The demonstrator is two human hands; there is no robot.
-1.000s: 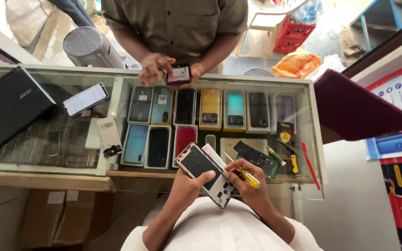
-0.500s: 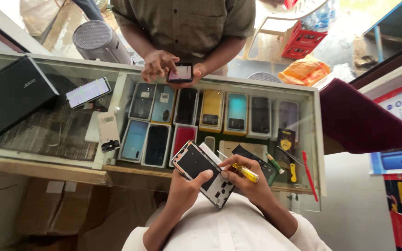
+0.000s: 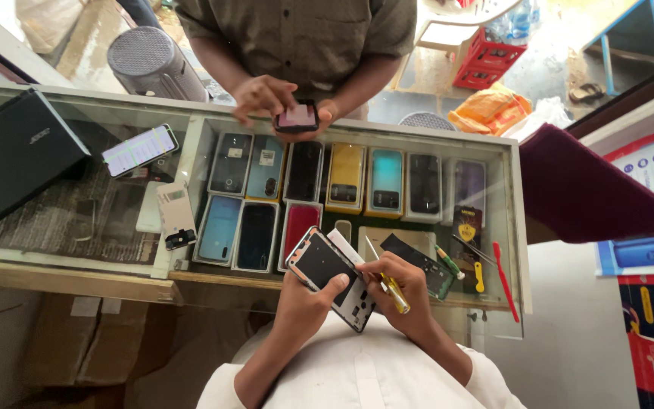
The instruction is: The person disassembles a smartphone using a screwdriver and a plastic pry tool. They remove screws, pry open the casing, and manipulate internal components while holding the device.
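— Where was the opened phone [image 3: 332,276]?

— Held above the near edge of the glass tabletop [image 3: 77,113], gripped in the left hand [image 3: 308,303], thumb across its dark inner face. It lay tilted, long axis running from upper left down to lower right.

— And the right hand [image 3: 403,299]?

— Clenched around a yellow-handled screwdriver [image 3: 387,286], touching the phone's right edge, so it was the nearer hand to the exposed side. The shaft pointed up and left.

— How did the phone look?

— Back removed, black panel inside a pale silvery frame.

— Anyone else?

— A person across the tabletop held a small phone [image 3: 297,118] in both hands, well apart.
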